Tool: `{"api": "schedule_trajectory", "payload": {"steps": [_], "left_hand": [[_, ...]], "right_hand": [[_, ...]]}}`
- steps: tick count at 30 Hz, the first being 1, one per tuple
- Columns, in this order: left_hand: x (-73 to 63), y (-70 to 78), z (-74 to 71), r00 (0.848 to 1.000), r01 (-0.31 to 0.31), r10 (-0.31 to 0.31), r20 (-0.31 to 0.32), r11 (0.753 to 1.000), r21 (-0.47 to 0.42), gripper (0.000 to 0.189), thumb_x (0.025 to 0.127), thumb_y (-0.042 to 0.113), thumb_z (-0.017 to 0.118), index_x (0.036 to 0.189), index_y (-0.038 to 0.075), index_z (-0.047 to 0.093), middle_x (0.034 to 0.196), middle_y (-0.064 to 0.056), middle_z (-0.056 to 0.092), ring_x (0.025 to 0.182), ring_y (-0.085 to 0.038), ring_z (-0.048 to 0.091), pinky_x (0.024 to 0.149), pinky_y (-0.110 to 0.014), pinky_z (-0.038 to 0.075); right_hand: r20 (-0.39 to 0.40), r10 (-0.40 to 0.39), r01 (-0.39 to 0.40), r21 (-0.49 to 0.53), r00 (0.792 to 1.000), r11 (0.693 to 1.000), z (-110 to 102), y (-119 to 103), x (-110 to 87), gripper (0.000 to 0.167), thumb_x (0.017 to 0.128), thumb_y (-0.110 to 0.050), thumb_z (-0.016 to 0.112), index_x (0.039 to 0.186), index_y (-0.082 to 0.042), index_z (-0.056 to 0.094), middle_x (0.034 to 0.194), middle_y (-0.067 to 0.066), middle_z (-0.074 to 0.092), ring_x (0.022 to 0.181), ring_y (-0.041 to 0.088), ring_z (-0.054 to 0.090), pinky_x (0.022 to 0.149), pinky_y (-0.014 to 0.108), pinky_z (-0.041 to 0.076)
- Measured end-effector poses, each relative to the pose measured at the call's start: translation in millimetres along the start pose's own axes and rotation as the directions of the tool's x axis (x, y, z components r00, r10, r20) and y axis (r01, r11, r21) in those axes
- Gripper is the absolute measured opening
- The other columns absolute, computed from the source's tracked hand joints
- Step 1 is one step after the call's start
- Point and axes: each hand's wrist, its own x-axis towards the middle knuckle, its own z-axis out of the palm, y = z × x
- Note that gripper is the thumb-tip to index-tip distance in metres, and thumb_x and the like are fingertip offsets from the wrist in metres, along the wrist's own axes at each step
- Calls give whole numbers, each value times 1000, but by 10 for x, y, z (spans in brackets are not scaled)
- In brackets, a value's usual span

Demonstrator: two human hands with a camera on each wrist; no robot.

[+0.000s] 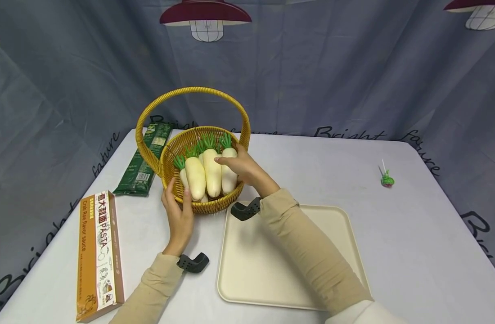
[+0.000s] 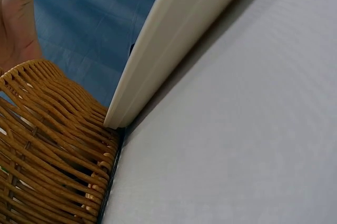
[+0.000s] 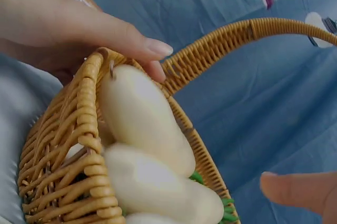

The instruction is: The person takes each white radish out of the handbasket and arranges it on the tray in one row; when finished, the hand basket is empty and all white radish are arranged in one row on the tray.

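Head only — basket handle (image 1: 195, 90), full arch

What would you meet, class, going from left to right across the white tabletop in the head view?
Orange pasta box, green packet, wicker basket, cream tray, lollipop.

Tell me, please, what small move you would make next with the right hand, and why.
I would probably lower the right hand onto one of the white radishes. In the right wrist view its outstretched thumb touches none that show, while the left hand is at the rim of the basket and might steady it.
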Motion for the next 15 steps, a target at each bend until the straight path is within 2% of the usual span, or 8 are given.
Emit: {"api": "schedule_trajectory", "payload": {"steps": [3,6,10,12,15], "left_hand": [[3,3,2,1000,6,-6,-3,1000,1,47,97,18,37,139,0,24,142,-26,15,136,-34,14,110,-50,10],[-1,1,3,1000,6,-6,-10,1000,0,45,98,18,34,139,0,26,142,-27,15,136,-35,14,110,-50,10],[-9,0,5,1000,-3,3,-19,1000,-2,43,99,16,31,139,0,27,141,-27,16,135,-35,15,110,-49,11],[-12,3,7,1000,-5,5,-17,1000,-3,43,99,16,30,138,0,27,141,-27,16,135,-34,16,109,-49,11],[-4,6,5,1000,1,-1,-17,1000,-3,42,99,16,28,138,0,27,141,-26,16,135,-34,16,109,-49,12]], "right_hand": [[8,3,-3,26,1000,1000,-23,11,16,90,86,-20,61,146,-24,-6,153,6,1,137,31,21,98,53,36],[20,-9,9,-6,1000,1000,-34,30,27,93,85,-13,62,146,-26,-7,153,6,3,131,31,33,90,49,44],[22,-48,50,-111,999,993,-29,52,15,95,83,-9,63,146,-27,-6,152,9,10,105,30,53,73,38,50],[13,-69,70,-147,998,987,-23,63,4,93,82,-8,64,147,-27,-1,150,11,17,93,27,54,68,37,50],[11,-95,96,-187,995,978,1,72,-15,85,81,-12,66,146,-27,13,146,12,26,92,25,54,73,38,51]]}}
